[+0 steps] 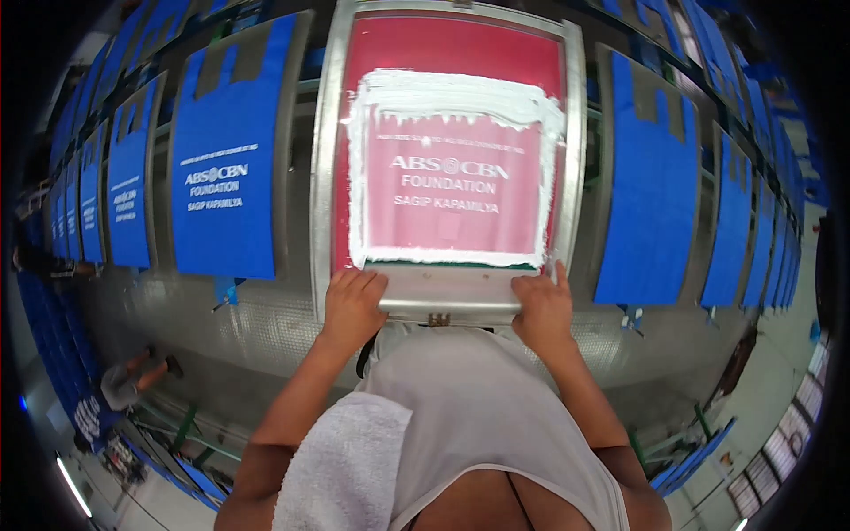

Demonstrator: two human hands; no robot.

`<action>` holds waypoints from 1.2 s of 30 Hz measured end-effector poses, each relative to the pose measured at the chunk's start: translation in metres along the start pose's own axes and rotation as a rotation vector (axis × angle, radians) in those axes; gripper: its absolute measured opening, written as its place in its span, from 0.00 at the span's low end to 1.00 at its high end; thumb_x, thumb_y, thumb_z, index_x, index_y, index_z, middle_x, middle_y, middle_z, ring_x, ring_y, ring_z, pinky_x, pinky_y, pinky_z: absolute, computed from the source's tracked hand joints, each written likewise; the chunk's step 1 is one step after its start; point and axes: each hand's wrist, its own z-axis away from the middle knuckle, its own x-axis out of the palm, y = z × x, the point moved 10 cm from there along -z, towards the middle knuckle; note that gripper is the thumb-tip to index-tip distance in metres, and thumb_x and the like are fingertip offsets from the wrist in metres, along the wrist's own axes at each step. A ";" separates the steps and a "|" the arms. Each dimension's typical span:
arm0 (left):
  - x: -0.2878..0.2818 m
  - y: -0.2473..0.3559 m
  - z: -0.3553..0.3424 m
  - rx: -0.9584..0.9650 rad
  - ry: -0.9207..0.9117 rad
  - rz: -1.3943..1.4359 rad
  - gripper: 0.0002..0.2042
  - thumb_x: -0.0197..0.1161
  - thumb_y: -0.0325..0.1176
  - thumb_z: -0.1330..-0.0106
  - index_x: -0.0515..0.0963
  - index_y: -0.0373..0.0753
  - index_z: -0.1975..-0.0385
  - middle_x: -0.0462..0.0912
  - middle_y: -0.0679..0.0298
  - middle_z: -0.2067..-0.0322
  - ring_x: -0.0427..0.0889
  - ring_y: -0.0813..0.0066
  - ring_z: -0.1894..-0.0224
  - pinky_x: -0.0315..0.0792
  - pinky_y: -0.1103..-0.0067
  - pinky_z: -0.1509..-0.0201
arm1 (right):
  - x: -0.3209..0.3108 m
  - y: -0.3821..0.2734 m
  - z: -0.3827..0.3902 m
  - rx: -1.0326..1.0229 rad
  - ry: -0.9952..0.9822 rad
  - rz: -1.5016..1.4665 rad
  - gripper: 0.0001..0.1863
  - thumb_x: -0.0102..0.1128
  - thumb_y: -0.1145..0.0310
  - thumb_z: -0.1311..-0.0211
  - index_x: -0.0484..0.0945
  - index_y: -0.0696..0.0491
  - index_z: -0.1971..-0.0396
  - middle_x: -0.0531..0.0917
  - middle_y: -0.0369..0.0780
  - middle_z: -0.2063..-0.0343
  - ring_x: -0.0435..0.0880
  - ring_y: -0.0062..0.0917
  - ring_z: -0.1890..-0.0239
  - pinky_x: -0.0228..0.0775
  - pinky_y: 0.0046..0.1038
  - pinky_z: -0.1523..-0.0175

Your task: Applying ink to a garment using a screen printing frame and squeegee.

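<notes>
A metal-framed printing screen [572, 133] with pink-red mesh [452, 44] lies in front of me, white lettering showing in its middle and a thick border of white paste [452, 88] around that. My left hand [352, 305] has its fingers curled over the left end of the screen's near metal bar. At the right end, my right hand [542, 310] holds that same bar, its index finger raised along the side. A white towel [341, 460] hangs over my left shoulder.
Rows of blue fabric pieces on grey boards flank the screen, printed ones [221, 230] left, plain ones [642, 230] right. Green metal racks [184, 434] show below on both sides. A crouched person [124, 389] is at the lower left; another dark figure [35, 257] is at the far left.
</notes>
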 end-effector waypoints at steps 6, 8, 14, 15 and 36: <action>-0.018 -0.079 -0.162 -0.134 -0.027 -0.096 0.12 0.66 0.32 0.58 0.80 0.45 0.70 0.81 0.56 0.76 0.81 0.56 0.68 0.75 0.67 0.56 | -0.060 0.043 -0.150 0.007 0.140 0.180 0.24 0.61 0.75 0.65 0.80 0.46 0.60 0.81 0.46 0.71 0.78 0.44 0.61 0.74 0.41 0.54; -0.039 -0.088 -0.212 -0.120 0.013 -0.162 0.13 0.68 0.42 0.55 0.82 0.46 0.69 0.82 0.57 0.74 0.82 0.56 0.67 0.75 0.66 0.61 | -0.094 0.050 -0.191 -0.064 0.258 0.192 0.19 0.58 0.73 0.62 0.81 0.49 0.63 0.82 0.46 0.73 0.82 0.39 0.66 0.69 0.37 0.49; -0.059 -0.066 -0.178 -0.169 -0.095 -0.059 0.18 0.69 0.49 0.52 0.82 0.47 0.64 0.82 0.58 0.74 0.82 0.59 0.69 0.74 0.67 0.62 | -0.099 0.048 -0.159 0.013 0.131 0.110 0.23 0.55 0.73 0.63 0.80 0.51 0.59 0.83 0.48 0.70 0.81 0.42 0.63 0.74 0.37 0.57; -0.051 -0.056 -0.142 -0.169 -0.128 -0.024 0.18 0.69 0.47 0.53 0.81 0.47 0.63 0.82 0.57 0.74 0.82 0.58 0.69 0.74 0.66 0.62 | -0.077 0.046 -0.127 0.058 -0.024 0.102 0.24 0.56 0.73 0.64 0.79 0.50 0.58 0.83 0.47 0.71 0.81 0.42 0.64 0.71 0.38 0.50; -0.067 -0.081 -0.246 -0.151 -0.031 -0.057 0.18 0.72 0.43 0.54 0.81 0.40 0.67 0.82 0.55 0.70 0.80 0.56 0.63 0.73 0.67 0.58 | -0.114 0.066 -0.231 -0.051 0.067 0.152 0.24 0.54 0.72 0.62 0.80 0.50 0.57 0.82 0.47 0.62 0.80 0.40 0.56 0.72 0.35 0.49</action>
